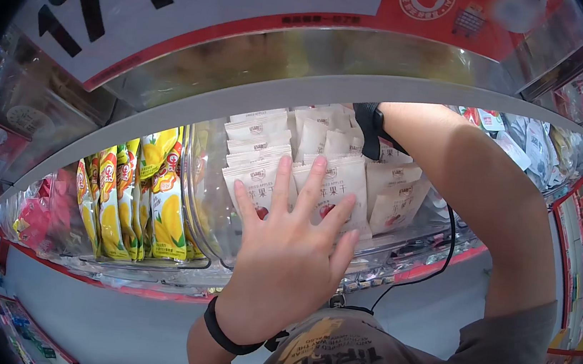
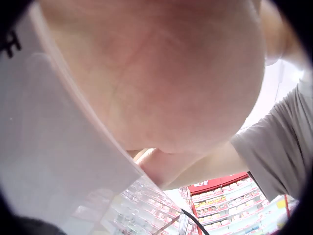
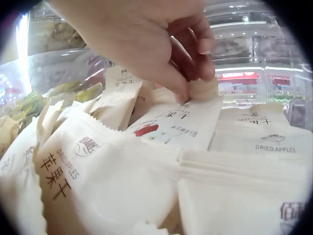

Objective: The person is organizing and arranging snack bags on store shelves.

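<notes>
Right wrist view: right hand pinches packet beneath it, likely arranging; next needs seating it, left hand spread over front packets.

1. The left grip spread its fingers at the head view's centre.
2. The right arm bent across the upper right.
3. The right grip pinched, fingers curled, top centre of its wrist view.

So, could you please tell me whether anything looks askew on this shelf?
Slightly: the rightmost dried-apple packet tilts, unlike the straighter front packets under the left hand. I see nothing spilled or torn.
</notes>
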Action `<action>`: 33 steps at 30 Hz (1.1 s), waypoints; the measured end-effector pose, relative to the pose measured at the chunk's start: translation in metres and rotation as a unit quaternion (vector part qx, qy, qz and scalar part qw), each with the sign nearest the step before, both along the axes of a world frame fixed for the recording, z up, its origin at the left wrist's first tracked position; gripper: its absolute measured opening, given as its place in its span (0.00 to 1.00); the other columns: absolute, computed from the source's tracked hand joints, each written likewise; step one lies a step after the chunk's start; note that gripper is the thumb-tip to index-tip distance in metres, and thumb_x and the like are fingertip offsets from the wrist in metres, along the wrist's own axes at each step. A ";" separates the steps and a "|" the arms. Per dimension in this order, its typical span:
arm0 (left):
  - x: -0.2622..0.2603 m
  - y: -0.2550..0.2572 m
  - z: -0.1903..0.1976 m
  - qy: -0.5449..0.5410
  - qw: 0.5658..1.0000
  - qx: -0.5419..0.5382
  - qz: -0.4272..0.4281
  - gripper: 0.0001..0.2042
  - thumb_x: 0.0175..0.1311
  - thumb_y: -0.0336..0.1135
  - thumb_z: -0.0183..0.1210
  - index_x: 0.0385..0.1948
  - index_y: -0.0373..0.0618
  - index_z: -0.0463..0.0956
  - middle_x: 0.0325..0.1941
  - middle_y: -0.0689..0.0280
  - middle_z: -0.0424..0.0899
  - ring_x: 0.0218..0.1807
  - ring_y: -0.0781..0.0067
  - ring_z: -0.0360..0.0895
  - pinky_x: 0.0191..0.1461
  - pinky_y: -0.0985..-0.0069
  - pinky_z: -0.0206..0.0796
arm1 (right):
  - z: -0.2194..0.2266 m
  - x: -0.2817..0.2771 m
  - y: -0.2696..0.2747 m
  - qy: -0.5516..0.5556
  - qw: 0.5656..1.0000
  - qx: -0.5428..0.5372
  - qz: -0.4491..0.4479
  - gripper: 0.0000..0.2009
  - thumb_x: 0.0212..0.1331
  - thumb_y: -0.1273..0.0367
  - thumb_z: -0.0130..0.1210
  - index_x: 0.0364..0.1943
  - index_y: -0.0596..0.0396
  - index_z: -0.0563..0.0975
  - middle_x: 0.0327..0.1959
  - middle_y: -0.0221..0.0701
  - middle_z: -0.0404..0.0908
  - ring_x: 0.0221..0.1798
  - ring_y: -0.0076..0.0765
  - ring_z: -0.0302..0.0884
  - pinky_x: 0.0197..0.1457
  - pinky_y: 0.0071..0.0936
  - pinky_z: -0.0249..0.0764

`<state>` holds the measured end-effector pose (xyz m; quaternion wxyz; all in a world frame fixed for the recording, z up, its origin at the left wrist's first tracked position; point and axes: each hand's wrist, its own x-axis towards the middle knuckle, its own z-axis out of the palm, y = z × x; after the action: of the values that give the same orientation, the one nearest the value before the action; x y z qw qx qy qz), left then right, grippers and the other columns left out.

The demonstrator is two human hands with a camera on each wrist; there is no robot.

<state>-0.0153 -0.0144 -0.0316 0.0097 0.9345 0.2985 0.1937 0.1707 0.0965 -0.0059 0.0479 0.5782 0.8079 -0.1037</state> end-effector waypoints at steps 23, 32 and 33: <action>0.001 0.004 -0.002 0.001 1.000 -0.008 -0.001 0.18 0.60 0.43 0.52 0.51 0.52 0.77 0.68 0.50 0.62 0.69 0.37 0.55 0.60 0.27 0.45 | 0.015 0.007 -0.011 0.014 1.000 -0.017 -0.004 0.09 0.42 0.73 0.60 0.31 0.57 0.78 0.24 0.35 0.79 0.29 0.35 0.76 0.31 0.35 0.69; 0.000 0.004 -0.002 -0.007 1.000 -0.022 0.002 0.18 0.60 0.43 0.52 0.51 0.51 0.77 0.66 0.49 0.64 0.69 0.38 0.56 0.60 0.27 0.44 | 0.016 0.005 -0.008 0.013 1.000 -0.018 0.000 0.09 0.42 0.73 0.60 0.31 0.57 0.78 0.24 0.35 0.79 0.29 0.35 0.76 0.31 0.35 0.69; 0.000 0.004 -0.002 -0.008 1.000 -0.022 0.001 0.18 0.60 0.43 0.52 0.50 0.51 0.77 0.66 0.50 0.64 0.68 0.38 0.56 0.60 0.27 0.44 | 0.020 0.007 -0.010 0.023 1.000 -0.015 -0.002 0.09 0.42 0.73 0.60 0.31 0.57 0.78 0.24 0.35 0.79 0.29 0.35 0.76 0.31 0.35 0.69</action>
<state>-0.0155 -0.0104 -0.0341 0.0322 0.9321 0.3039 0.1944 0.1779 0.0864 0.0140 0.0379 0.5766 0.8058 -0.1293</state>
